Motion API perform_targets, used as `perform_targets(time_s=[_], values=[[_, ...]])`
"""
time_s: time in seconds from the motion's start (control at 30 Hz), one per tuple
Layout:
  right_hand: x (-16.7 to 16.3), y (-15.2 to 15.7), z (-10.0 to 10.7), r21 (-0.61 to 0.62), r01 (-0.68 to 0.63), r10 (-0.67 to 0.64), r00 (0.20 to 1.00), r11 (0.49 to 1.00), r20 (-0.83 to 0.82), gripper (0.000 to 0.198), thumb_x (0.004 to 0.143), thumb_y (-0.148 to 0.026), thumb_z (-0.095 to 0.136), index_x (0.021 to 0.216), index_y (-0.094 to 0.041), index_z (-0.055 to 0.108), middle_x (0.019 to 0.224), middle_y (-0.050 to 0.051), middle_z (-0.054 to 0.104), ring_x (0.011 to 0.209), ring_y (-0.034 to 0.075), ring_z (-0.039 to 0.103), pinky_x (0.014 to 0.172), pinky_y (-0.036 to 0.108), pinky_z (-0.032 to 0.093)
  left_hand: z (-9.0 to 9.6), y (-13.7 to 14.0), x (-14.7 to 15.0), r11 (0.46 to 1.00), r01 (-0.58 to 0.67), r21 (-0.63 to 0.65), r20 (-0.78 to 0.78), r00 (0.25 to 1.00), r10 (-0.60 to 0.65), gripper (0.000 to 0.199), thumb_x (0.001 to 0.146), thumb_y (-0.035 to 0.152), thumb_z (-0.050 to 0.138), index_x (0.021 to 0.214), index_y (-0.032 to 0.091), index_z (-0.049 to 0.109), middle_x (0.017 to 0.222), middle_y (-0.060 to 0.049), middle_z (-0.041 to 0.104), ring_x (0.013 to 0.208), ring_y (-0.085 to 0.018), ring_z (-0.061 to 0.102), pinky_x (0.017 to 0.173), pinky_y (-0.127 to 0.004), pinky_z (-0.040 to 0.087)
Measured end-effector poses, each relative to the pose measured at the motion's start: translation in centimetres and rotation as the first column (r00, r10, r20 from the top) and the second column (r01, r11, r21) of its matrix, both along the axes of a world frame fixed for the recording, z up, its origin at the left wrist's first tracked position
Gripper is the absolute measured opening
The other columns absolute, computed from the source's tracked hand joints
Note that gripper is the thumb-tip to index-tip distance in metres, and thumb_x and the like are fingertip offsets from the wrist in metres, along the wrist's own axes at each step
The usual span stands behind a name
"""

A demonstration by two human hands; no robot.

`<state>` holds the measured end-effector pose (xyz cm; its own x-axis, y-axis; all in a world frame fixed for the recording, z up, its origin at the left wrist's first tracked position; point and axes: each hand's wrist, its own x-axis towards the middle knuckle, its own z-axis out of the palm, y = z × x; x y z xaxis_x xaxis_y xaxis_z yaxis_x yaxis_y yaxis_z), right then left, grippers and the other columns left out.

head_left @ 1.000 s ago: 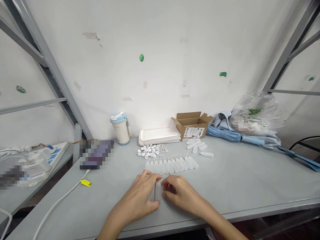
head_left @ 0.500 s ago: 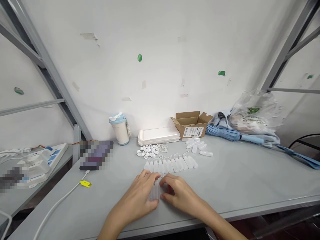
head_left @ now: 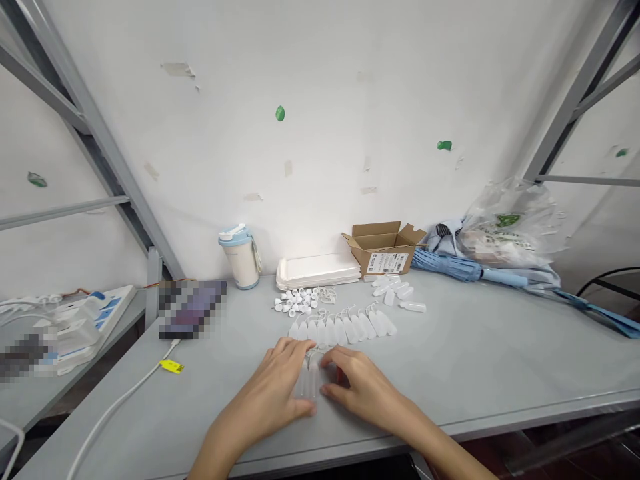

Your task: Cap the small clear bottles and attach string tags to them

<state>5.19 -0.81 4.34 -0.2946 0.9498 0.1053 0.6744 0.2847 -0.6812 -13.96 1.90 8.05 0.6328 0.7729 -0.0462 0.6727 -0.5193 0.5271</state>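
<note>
Eased left hand [head_left: 270, 388] back, baring more of the small translucent plastic tubes [head_left: 313, 381] nearside of the frosted-white plastic tube row [head_left: 339, 331]; easier access, probably. Can't tell if gripping with it; keeping fingers of right hand [head_left: 363, 381] parted.

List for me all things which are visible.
wall: one, white, behind
table: one, grey, centre
patches: four, green, wall
frames: two, grey, sides
trays: one stack, white, by wall
box: one, brown, right of trays
tumbler: one, cream, left of trays
caps: many, white, before trays
cords: some, white, beside caps
loose bottles: several, translucent, before box
bottle row: about eleven, translucent, table middle
front bottles: at least two, translucent, front centre
pixelated item: one, dark, left
cable: one, white, left
power strip: one, white, far left
umbrella: one, blue, right
bag: one, clear, back right
left hand: one, bare, front
right hand: one, bare, front
</note>
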Motion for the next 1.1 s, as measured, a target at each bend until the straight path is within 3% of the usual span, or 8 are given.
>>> perform_targets(time_s=[0.63, 1.1], values=[[0.0, 0.0, 0.1, 0.012, -0.023, 0.022, 0.999, 1.000, 0.030, 0.032, 0.075, -0.019, 0.062, 0.106, -0.016, 0.058, 0.102, 0.007, 0.061, 0.074, 0.015, 0.055, 0.071, 0.026, 0.043, -0.7, 0.2, 0.2, 0.999, -0.001, 0.047, -0.020, 1.000, 0.002, 0.061, 0.069, 0.022, 0.060, 0.128, 0.021, 0.043, 0.125, -0.009, 0.050, 0.121, -0.027, 0.038, 0.100, -0.043, 0.033], [0.0, -0.4, 0.7, -0.002, -0.071, 0.071, 0.997, 0.997, 0.025, 0.034, 0.074, -0.020, 0.064, 0.107, -0.018, 0.057, 0.108, 0.006, 0.058, 0.077, 0.016, 0.055, 0.072, 0.026, 0.042, 0.1, 0.3, -1.9, 0.999, -0.047, 0.022, -0.010, 0.999, 0.047, 0.075, 0.063, 0.029, 0.068, 0.131, 0.024, 0.038, 0.133, -0.009, 0.043, 0.129, -0.028, 0.031, 0.104, -0.043, 0.031]])
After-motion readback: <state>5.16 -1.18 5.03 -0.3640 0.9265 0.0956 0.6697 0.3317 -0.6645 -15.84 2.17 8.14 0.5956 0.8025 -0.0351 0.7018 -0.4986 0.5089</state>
